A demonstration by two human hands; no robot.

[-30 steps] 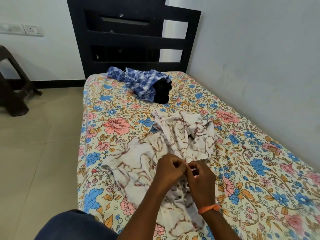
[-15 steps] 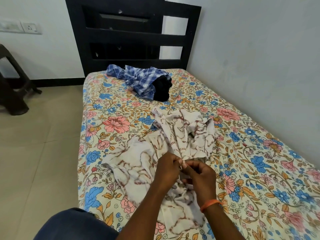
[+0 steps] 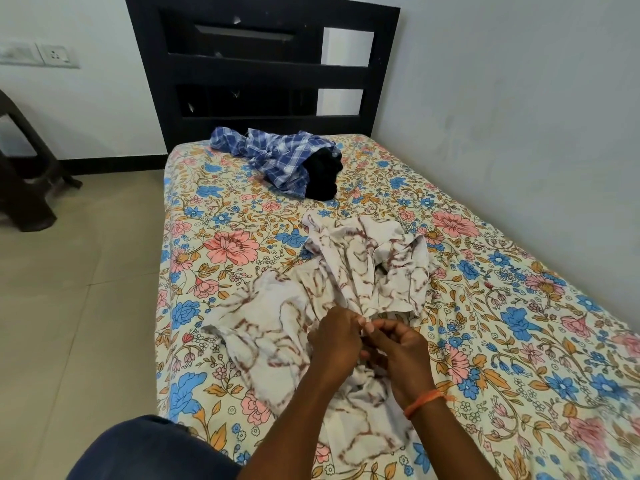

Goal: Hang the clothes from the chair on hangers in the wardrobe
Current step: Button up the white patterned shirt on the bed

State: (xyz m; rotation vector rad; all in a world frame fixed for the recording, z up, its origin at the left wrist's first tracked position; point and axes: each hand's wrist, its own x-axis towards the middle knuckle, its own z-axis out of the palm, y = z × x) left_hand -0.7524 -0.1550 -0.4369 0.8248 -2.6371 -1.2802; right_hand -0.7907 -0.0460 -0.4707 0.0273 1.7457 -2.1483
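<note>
Hands meet over the white patterned shirt (image 3: 284, 317) spread on the floral bedsheet (image 3: 519, 306). Left hand (image 3: 334, 339) and right hand (image 3: 401, 355) both pinch its fabric, we see, fingertips nearly touching.

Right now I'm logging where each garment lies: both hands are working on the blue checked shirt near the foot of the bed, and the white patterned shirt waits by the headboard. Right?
Not quite: the garments are swapped. The head view shows the left hand and right hand pinching the white patterned shirt near the foot of the bed, while the blue checked shirt waits by the headboard.
</note>
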